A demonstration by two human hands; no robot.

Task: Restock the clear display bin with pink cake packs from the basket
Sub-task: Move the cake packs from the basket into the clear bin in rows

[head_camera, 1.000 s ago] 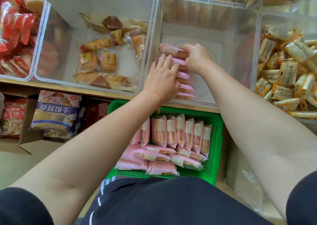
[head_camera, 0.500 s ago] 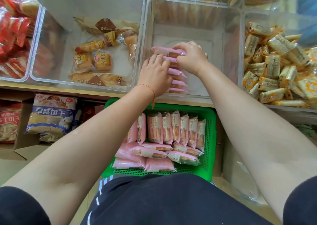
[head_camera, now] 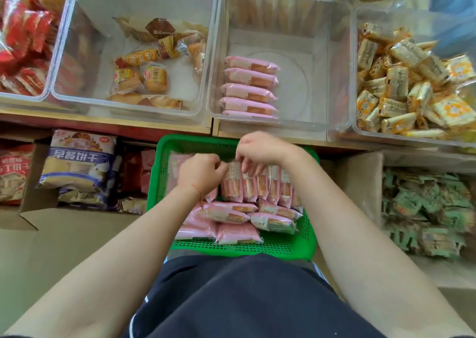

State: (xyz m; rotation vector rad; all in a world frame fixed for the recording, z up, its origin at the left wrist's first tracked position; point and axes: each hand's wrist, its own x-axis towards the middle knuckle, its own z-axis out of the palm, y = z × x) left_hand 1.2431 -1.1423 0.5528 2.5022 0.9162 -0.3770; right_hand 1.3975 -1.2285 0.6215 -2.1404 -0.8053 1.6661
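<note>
Both hands are over the green basket [head_camera: 307, 245], above its upright row of pink cake packs [head_camera: 257, 183]. The left hand [head_camera: 199, 174] is curled, knuckles up, fingers at the top edge of the leftmost standing pack; whether it truly pinches the wrapper cannot be told. The right hand [head_camera: 260, 152] hangs with fingers bent downward, tips on or just over the tops of the neighbouring packs — actual grip not discernible. Both forearms reach forward from the lower corners and converge over the basket; a thin red cord sits at the left wrist. More packs lie flat in the basket's near half. In the clear display bin [head_camera: 334, 67] beyond, a stack of pink packs [head_camera: 248, 90] lies against the left wall.
</note>
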